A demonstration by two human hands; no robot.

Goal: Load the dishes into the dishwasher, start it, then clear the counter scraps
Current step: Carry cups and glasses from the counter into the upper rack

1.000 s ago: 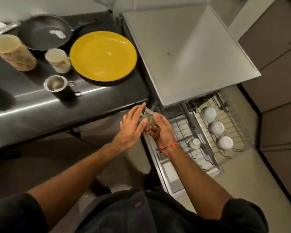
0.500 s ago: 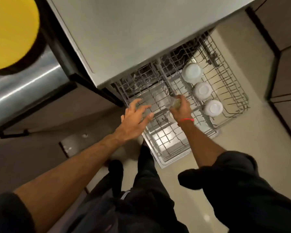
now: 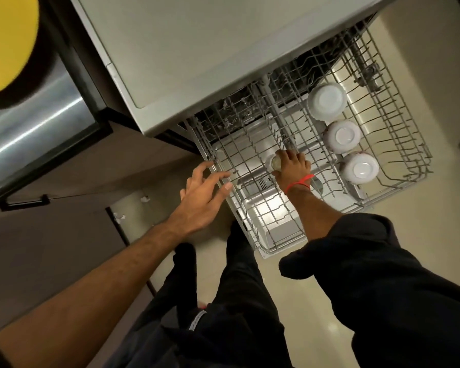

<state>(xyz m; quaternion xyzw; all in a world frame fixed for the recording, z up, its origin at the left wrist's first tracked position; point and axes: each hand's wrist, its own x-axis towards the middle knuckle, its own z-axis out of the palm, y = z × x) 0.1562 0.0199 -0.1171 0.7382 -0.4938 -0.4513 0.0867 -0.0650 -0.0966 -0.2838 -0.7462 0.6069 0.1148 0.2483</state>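
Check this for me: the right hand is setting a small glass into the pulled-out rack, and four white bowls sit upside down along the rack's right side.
Not quite: there are three white bowls, not four, as the head view shows. The rest stands: the right hand holds a small glass in the pulled-out rack, and the bowls sit upside down along its right side.

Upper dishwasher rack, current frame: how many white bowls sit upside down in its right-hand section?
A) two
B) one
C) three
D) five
C. Three upturned white bowls stand in a row down the right side of the rack, bases facing up. The right hand holds a small glass left of them, and the left hand is open at the rack's left edge.
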